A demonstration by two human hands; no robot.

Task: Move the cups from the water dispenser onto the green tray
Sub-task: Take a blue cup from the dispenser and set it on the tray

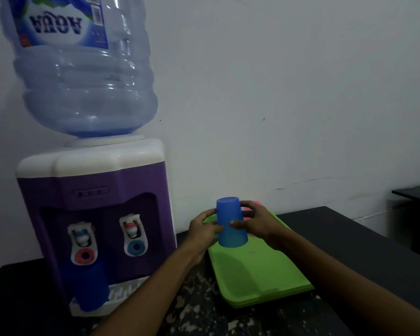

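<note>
Cups are sitting in two places: a blue cup (231, 223), upside down at centre frame, is being held over the far end of the green tray (257, 275), and another blue cup (92, 287) is standing on the drip grid of the purple water dispenser (92, 214) at the left. The dark table (349, 243) is carrying both. Left hand (204, 230) and right hand (257, 220) are each closing their grip on the held cup's sides.
</note>
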